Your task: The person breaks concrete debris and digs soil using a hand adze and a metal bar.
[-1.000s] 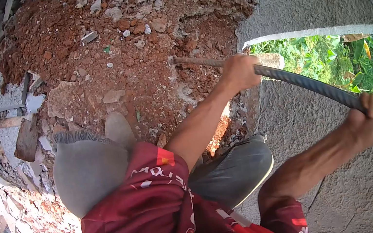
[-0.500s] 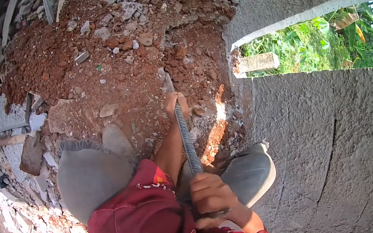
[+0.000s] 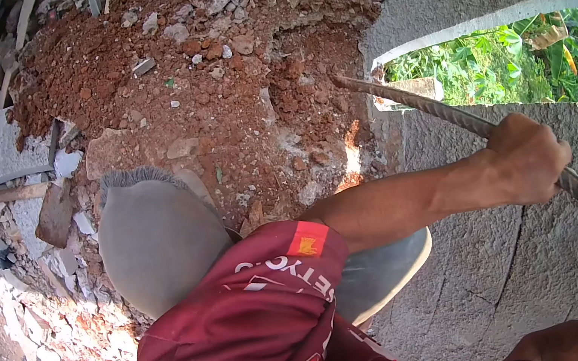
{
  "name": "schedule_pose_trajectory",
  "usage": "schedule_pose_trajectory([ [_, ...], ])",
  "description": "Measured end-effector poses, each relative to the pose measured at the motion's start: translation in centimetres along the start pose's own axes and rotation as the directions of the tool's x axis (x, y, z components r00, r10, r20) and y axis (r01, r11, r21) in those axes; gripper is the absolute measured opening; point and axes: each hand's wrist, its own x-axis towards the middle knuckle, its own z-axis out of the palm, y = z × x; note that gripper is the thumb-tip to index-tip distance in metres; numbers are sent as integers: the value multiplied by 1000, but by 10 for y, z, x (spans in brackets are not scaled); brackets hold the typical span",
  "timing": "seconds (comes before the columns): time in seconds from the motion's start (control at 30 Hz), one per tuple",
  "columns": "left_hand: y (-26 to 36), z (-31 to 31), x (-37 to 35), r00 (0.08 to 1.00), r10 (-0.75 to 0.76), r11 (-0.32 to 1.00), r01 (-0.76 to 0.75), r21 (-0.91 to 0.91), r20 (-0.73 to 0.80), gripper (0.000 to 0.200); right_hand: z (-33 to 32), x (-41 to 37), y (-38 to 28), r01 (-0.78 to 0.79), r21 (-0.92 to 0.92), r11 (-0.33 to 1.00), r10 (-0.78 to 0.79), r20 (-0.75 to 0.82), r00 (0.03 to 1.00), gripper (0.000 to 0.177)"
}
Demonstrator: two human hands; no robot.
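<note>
My left hand (image 3: 526, 160) is closed in a fist around a long ribbed steel rebar (image 3: 437, 108). The rebar slants from upper left to lower right and passes in front of the rough concrete wall. Its soil-stained tip (image 3: 341, 81) overlaps the red soil of a dug-out hollow (image 3: 304, 63) beside the wall. The rebar's other end reaches the dark border of the view at lower right. At the bottom right only part of my right arm (image 3: 576, 340) shows; its hand is out of sight.
The grey concrete wall (image 3: 491, 246) has cracks and a window-like opening, with green plants (image 3: 491, 62) beyond. Loose red soil (image 3: 81, 78) and stones lie at upper left. Broken slabs, wood pieces (image 3: 9, 195) and rubble line the left. My bent knees (image 3: 161, 240) frame the ground below me.
The rebar has come out of the ground and swung up to the right. My left hand has moved right with it; my right hand has left the rebar's visible part and gone out of view.
</note>
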Motion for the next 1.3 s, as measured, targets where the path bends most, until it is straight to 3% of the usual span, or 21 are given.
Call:
schedule_pose_trajectory([
  [0.03,17,-4,17,998,17,999,-16,-30,56,26,-2,20,-31,-15,-3,1000,15,-9,1000,27],
  [0.07,23,-2,22,998,7,999,-4,-41,61,26,7,36,-43,78,-63,995,-86,-132,987,26],
  [0.13,26,0,27,999,34,999,-34,-2,-13,18,-14,19,-31,169,-125,978,-190,-190,963,23],
  [0.2,-7,-12,0,965,-163,985,172,-30,207,16,-14,-25,78,157,-208,965,-220,-327,919,24],
  [0.23,-40,-18,-31,945,-230,971,240,-15,232,14,-11,-49,147,95,-256,962,-201,-432,879,26],
  [0.3,-139,-27,-136,870,-480,877,471,96,118,23,30,-77,284,-104,-196,975,-59,-682,729,31],
  [0.33,-193,-33,-202,828,-560,824,558,92,-9,28,61,-106,335,-104,-109,989,-6,-719,695,34],
  [0.37,-206,-45,-238,801,-595,803,595,-22,-68,28,83,-132,355,-84,-39,996,31,-716,697,37],
  [0.43,-221,-46,-254,863,-504,863,505,37,-19,30,109,-175,335,-16,18,1000,23,-612,790,40],
  [0.5,-189,-41,-277,914,-396,899,406,165,-91,29,129,-212,317,-46,-22,999,23,-611,791,39],
  [0.57,-187,-42,-297,922,-342,909,374,185,-181,30,156,-245,303,-36,-14,999,20,-593,805,39],
  [0.63,-190,-41,-310,918,-294,913,352,204,-267,31,172,-275,299,-29,-17,999,19,-440,898,40],
  [0.67,-189,-42,-315,893,-305,894,388,224,-332,29,176,-281,302,-30,-14,999,21,-442,897,40],
  [0.73,-188,-43,-321,855,-315,874,430,224,-413,29,179,-285,311,-15,45,999,21,-142,990,46],
  [0.83,-192,-40,-315,909,-288,889,370,269,-301,30,159,-274,307,-79,52,996,88,-189,978,47],
  [0.97,-173,-17,-258,939,-283,913,326,245,-193,38,115,-226,268,-22,178,984,67,-253,965,43],
  [1.03,-149,1,-202,967,-176,955,213,205,-186,45,88,-181,214,10,238,971,57,-271,961,36],
  [1.07,-123,1,-166,975,-169,968,192,160,-147,44,70,-162,176,81,106,991,-27,-438,899,33],
  [1.13,-74,11,-98,979,-106,990,121,77,-176,46,36,-118,105,146,4,989,-136,-333,933,32],
  [1.2,-30,10,-39,992,-92,995,89,-32,-82,35,17,-74,41,204,-50,978,-210,-201,957,31],
  [1.3,-5,1,-1,993,-113,994,113,16,28,34,3,-57,45,251,-103,963,-265,-164,950,31],
])
